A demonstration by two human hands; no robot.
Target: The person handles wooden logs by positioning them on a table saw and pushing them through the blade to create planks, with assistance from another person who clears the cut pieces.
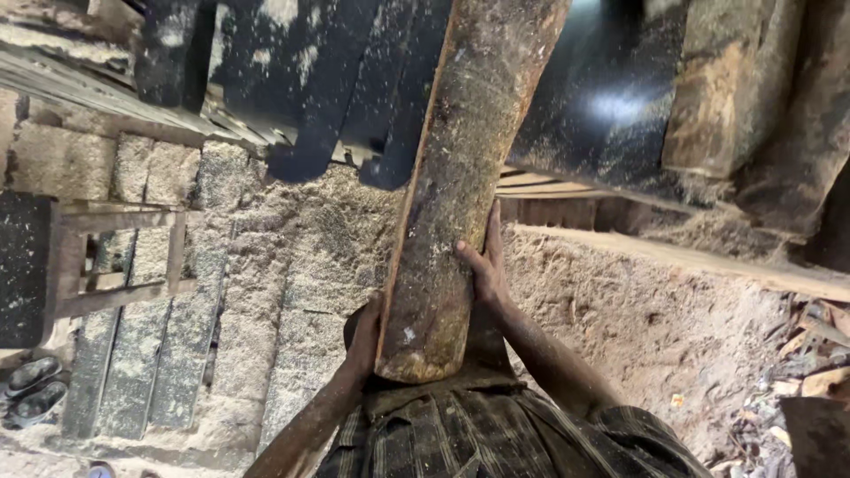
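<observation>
the log point(460, 177) is seen in mottled brown and grey bark, speckled with pale sawdust, with an orange-brown strip along its left edge. a shirt point(496, 434) in dark checks of olive and black with thin pale lines is shown below it. the floor point(301, 265) is coated in beige sawdust, broken by grey planks in stripes. a black sheet point(611, 97), dusted with pale flecks, is seen beyond. a reddish-brown wooden stool point(115, 257) with a dark speckled top is shown at the left.
</observation>
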